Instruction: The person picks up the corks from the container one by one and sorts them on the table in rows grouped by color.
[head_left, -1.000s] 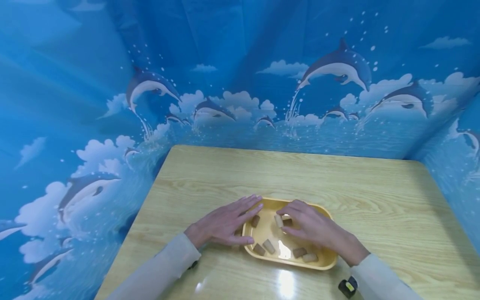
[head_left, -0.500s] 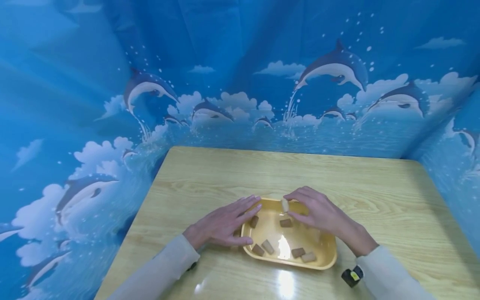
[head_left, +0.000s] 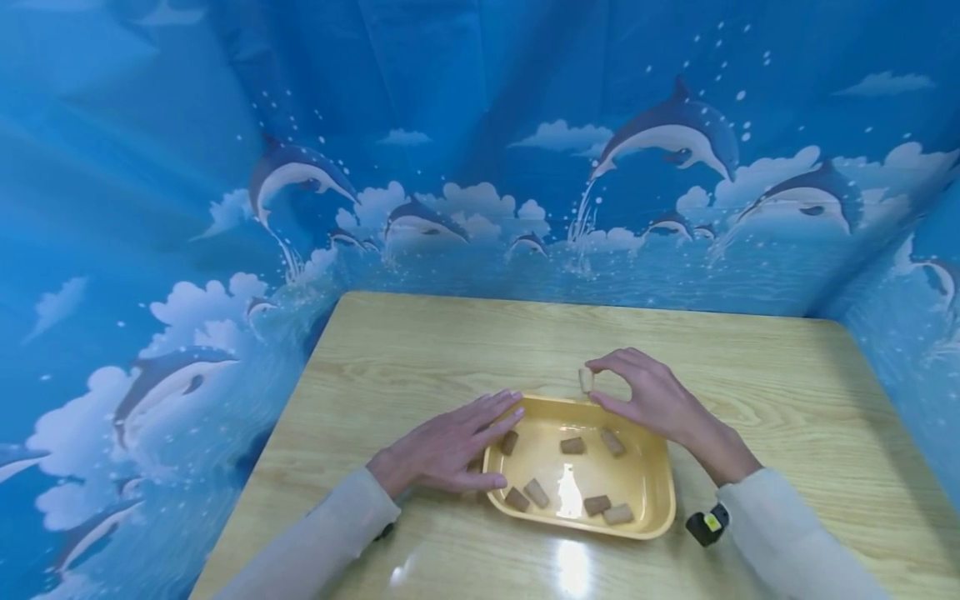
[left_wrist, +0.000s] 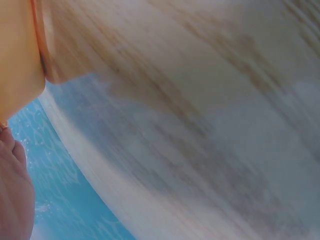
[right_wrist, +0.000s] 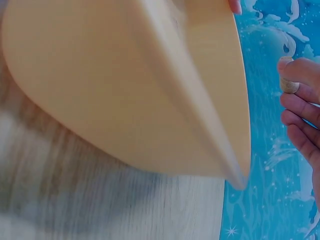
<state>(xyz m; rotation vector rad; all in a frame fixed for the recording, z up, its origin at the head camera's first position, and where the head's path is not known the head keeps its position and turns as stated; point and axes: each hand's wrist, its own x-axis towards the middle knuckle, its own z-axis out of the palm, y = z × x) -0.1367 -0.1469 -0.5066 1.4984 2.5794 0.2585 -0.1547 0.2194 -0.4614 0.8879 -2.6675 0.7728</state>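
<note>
My right hand (head_left: 652,396) pinches a light tan cork (head_left: 586,381) between thumb and fingertips, just beyond the far rim of a yellow tray (head_left: 666,492). The right wrist view shows this cork (right_wrist: 289,86) upright at the fingertips, with the other fingers loosely bent below. My left hand (head_left: 453,446) lies at the tray's left end, fingers stretched out along its rim. Several corks are spread over the tray's floor, some darker, such as the brown cork (head_left: 572,446) near the middle, others paler, like the cork (head_left: 612,442) to its right.
The tray stands on a light wood-grain table (head_left: 420,350). Behind and beside it hangs a blue curtain (head_left: 480,125) printed with dolphins. A small black device (head_left: 707,525) is at the right wrist.
My right hand has lifted the light cork out of the tray, moving it away from me and slightly right past the far rim. The left hand has stayed in place.
</note>
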